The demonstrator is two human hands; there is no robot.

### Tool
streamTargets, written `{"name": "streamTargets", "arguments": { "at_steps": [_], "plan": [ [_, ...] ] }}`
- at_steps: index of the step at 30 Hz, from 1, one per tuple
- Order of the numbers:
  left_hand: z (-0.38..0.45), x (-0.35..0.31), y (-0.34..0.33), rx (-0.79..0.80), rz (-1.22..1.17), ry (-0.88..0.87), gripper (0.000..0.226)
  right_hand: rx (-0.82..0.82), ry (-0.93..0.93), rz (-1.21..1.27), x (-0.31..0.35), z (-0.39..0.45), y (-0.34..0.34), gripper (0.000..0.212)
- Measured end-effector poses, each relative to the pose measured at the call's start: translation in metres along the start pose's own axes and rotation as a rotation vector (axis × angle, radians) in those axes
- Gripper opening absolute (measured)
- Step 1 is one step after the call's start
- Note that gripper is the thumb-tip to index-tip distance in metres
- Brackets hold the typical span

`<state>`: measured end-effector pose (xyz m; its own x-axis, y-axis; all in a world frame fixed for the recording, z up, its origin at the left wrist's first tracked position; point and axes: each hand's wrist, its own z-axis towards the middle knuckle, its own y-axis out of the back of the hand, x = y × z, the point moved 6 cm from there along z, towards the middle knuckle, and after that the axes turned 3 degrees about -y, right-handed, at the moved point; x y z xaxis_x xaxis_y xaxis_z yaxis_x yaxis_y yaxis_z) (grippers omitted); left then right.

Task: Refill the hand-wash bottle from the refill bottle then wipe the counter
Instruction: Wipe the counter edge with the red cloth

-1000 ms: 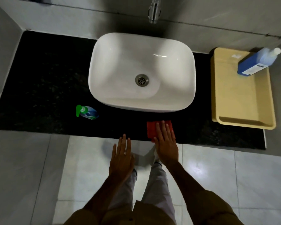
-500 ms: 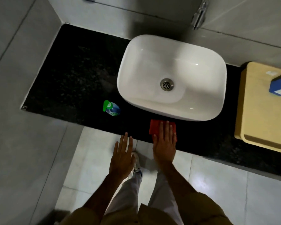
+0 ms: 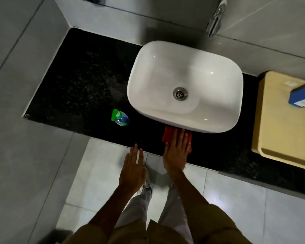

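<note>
Head view: the cloth (image 3: 167,136) is pressed flat under the spread right hand (image 3: 176,152) and is best swept with even pressure outward over the counter (image 3: 81,81).

Wide bare table (image 3: 81,76) lying open at left, basin (image 3: 184,85) blocking centre, hand-wash bottle (image 3: 120,118) standing near its corner, tray (image 3: 278,129) filling right end.

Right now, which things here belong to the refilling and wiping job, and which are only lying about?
For the job:
- hand-wash bottle
- refill bottle, lying on the tray
- red cloth under the right hand
- black counter

Lying about:
- white basin
- tap
- beige tray

The left hand is free.
</note>
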<state>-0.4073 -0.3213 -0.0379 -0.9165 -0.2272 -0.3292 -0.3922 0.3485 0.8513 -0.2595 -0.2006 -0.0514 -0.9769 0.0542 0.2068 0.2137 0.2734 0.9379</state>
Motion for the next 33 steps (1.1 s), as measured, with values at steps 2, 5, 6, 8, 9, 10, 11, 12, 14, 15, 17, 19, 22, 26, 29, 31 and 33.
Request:
{"name": "streamTargets", "arguments": {
  "at_steps": [2,5,6,8,9,10,11,12,14,15,17,19,22,26,29,31,33],
  "plan": [
    [0.001,-0.007,-0.002,-0.009,0.005,-0.005,0.072,0.031,0.128,-0.039,0.007,-0.005,-0.005,0.064],
    [0.005,-0.020,-0.008,0.031,0.033,-0.022,0.075,0.059,0.399,-0.107,-0.028,-0.025,-0.001,0.065],
    [0.007,-0.025,-0.010,0.049,0.034,-0.035,0.076,0.050,0.392,-0.106,-0.049,-0.026,0.006,0.065],
    [0.009,-0.036,-0.014,0.071,0.042,-0.070,0.073,0.001,0.217,-0.073,-0.085,-0.015,0.020,0.063],
    [0.009,-0.041,-0.014,0.070,0.035,-0.082,0.071,-0.026,0.108,-0.044,-0.092,-0.005,0.026,0.062],
    [0.009,-0.045,-0.014,0.063,0.020,-0.090,0.070,-0.050,0.008,-0.019,-0.094,0.006,0.029,0.061],
    [0.009,-0.049,-0.014,0.058,0.009,-0.095,0.068,-0.049,-0.068,0.002,-0.091,0.015,0.030,0.061],
    [0.008,-0.053,-0.016,0.064,0.017,-0.101,0.067,-0.029,-0.099,0.012,-0.084,0.022,0.029,0.062],
    [0.007,-0.061,-0.020,0.085,0.058,-0.115,0.066,0.015,0.003,-0.013,-0.074,0.021,0.024,0.062],
    [0.007,-0.065,-0.022,0.089,0.060,-0.126,0.066,0.028,0.110,-0.051,-0.077,0.013,0.022,0.062],
    [0.009,-0.075,-0.025,0.090,0.036,-0.137,0.067,0.038,0.275,-0.111,-0.099,-0.008,0.024,0.062],
    [0.010,-0.081,-0.029,0.095,0.021,-0.145,0.068,0.010,0.207,-0.081,-0.134,-0.013,0.035,0.062],
    [0.013,-0.084,-0.032,0.051,0.004,-0.143,0.069,-0.059,-0.067,0.011,-0.151,0.015,0.046,0.061],
    [0.011,-0.090,-0.036,0.025,0.043,-0.139,0.069,0.006,-0.083,0.030,-0.118,0.039,0.039,0.064],
    [0.012,-0.100,-0.038,0.039,0.020,-0.156,0.068,0.043,0.231,-0.078,-0.123,0.010,0.034,0.063],
    [0.013,-0.109,-0.040,0.062,0.002,-0.167,0.067,0.061,0.290,-0.092,-0.152,-0.003,0.042,0.063],
    [0.013,-0.113,-0.042,0.078,0.009,-0.173,0.066,0.041,0.166,-0.045,-0.172,0.006,0.051,0.063]
  ]
}}
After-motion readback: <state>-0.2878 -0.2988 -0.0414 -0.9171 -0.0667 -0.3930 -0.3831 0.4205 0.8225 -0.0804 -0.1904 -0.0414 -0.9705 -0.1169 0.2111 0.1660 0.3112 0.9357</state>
